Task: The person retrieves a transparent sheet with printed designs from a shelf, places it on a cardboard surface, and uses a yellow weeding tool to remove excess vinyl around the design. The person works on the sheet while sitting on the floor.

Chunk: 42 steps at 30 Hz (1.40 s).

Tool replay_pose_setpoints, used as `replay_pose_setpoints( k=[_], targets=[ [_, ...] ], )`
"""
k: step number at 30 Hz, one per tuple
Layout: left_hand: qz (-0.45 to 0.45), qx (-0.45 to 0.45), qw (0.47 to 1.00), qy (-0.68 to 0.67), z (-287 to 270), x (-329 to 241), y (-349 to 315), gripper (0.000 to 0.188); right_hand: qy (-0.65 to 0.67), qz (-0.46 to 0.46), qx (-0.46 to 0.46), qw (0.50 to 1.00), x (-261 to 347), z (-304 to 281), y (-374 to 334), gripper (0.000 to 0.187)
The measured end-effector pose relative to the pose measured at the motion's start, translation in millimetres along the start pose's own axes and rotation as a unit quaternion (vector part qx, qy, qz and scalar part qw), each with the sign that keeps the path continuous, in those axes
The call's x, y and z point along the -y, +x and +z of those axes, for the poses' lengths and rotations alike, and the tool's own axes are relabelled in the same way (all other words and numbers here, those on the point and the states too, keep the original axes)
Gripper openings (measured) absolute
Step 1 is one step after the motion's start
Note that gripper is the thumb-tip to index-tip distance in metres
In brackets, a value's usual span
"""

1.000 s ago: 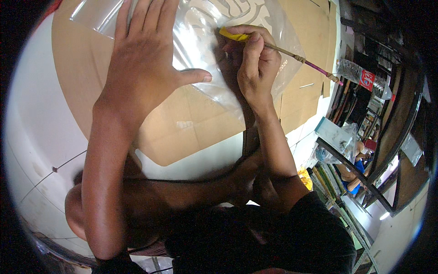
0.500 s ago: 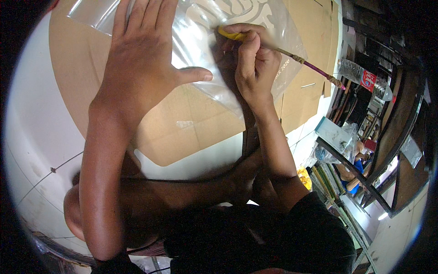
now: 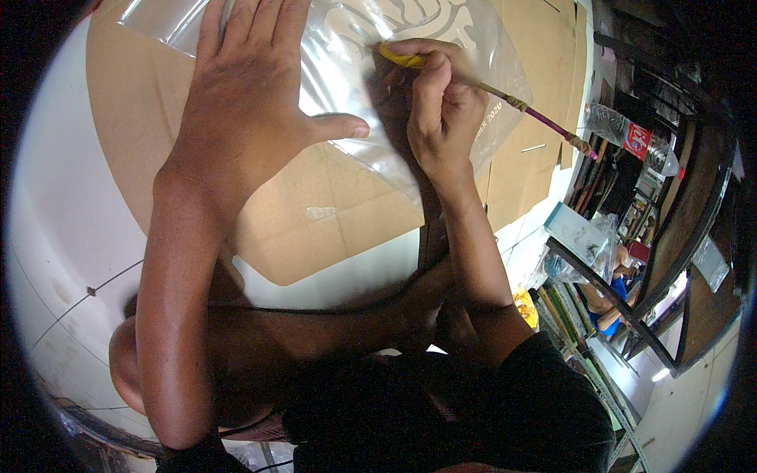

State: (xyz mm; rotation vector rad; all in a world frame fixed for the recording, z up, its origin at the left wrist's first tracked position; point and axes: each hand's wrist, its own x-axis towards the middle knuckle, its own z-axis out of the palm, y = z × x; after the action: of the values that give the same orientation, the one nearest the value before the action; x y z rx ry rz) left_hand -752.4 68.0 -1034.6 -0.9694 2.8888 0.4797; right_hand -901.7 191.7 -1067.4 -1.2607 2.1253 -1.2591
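Observation:
My left hand (image 3: 244,118) lies flat on a clear plastic sheet (image 3: 359,118), fingers stretched forward and thumb out to the right. My right hand (image 3: 443,110) grips a thin pen-like tool (image 3: 544,120). Its front part is yellow, and the purplish shaft, bound with wrappings, sticks out to the right behind the hand. The tool's exact kind is unclear, and its tip sits in shadow at the sheet. Pale curving shapes (image 3: 426,24) and some small lettering show on the plastic. Under the sheet lies brown cardboard (image 3: 339,229).
White floor tiles (image 3: 71,197) surround the cardboard. My bent leg (image 3: 315,335) is close below it. At right are a plastic bottle with a red label (image 3: 635,142), a pale blue box (image 3: 581,229), a dark wooden frame (image 3: 702,189) and, farther back, another person (image 3: 607,307).
Hardly anything differs. My left hand has shifted very slightly to the right on the sheet; the right hand keeps its hold on the tool at nearly the same spot.

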Motion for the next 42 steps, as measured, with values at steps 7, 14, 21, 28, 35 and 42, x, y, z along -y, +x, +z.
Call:
replay_pose_setpoints(
  k=[7, 14, 21, 28, 35, 42],
  targets=[
    [-0.006, 0.003, 1.0, 0.01, -3.8, -0.7, -0.1, 0.141, 0.363, 0.105, -0.097, 0.921, -15.7, -17.0, 12.3, 0.039],
    [0.061, -0.082, 0.99, -0.093, 15.2, 20.4, 3.7, 0.139, 0.695, 0.163, -0.025, 0.7, -34.3, -48.1, 20.8, 0.035],
    [0.172, -0.05, 0.973, -0.148, 11.4, 55.2, 9.4, 0.148, 0.345, 0.11, -0.251, 0.898, -39.5, -87.0, 16.2, 0.04],
    [0.167, -0.029, 0.977, -0.13, 8.4, 54.7, 8.4, 0.152, 0.253, 0.12, -0.249, 0.927, -39.9, -71.4, 10.8, 0.039],
    [0.179, -0.049, 0.975, -0.124, 8.7, 57.6, 13.0, 0.151, 0.213, 0.085, -0.192, 0.954, -66.9, -71.7, 13.1, 0.043],
    [0.173, -0.039, 0.978, -0.108, 6.5, 52.2, 15.0, 0.154, 0.355, 0.091, -0.197, 0.909, -80.3, -63.3, 13.7, 0.035]
  ],
)
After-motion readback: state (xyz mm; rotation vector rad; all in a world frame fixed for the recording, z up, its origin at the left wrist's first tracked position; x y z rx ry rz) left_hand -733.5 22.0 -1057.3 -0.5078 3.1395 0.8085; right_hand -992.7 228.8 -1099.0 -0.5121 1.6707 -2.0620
